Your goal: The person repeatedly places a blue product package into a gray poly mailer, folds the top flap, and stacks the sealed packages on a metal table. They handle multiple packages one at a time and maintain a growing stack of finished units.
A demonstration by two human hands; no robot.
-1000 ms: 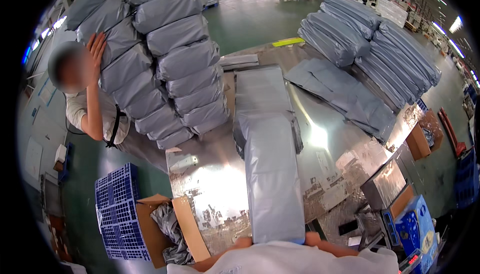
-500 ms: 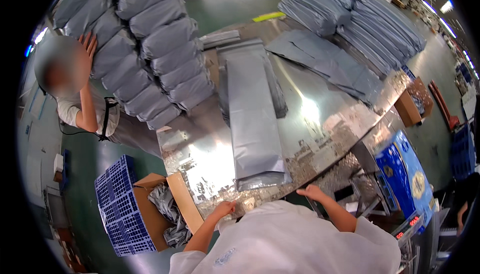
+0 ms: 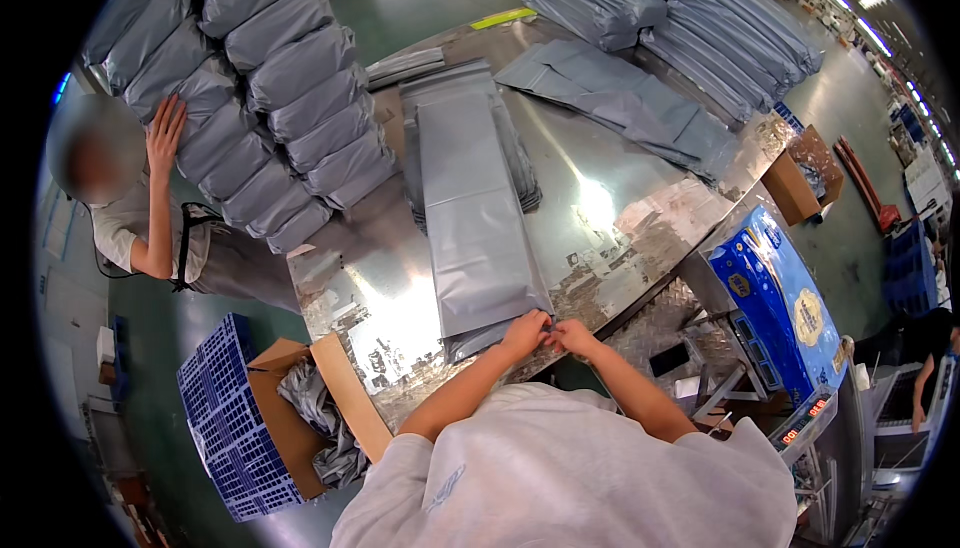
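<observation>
A pile of long, flat grey plastic bags [image 3: 470, 198] lies lengthwise on the metal worktable [image 3: 600, 163], its near end by the table's front edge. At that end's right corner, my left hand [image 3: 525, 334] has its fingers closed on the bag edge. Close against it, my right hand [image 3: 574, 338] pinches at the same corner, fingertips almost meeting those of the left. What sits between the fingertips is partly hidden. Farther right on the table, more flat grey bags [image 3: 620, 108] lie loosely overlapped.
Tall stacks of filled grey bundles [image 3: 300, 78] stand at left, a co-worker's hand [image 3: 166, 133] on them. More grey bundles [image 3: 720, 38] sit back right. A cardboard box [image 3: 290, 418] by a blue pallet [image 3: 225, 428] holds crumpled plastic. A blue package [image 3: 780, 308] is at right.
Both hands have come together from apart at the table's front edge and now grip the bag pile's near right corner. The co-worker's hand stays on the stack. The view has shifted slightly.
</observation>
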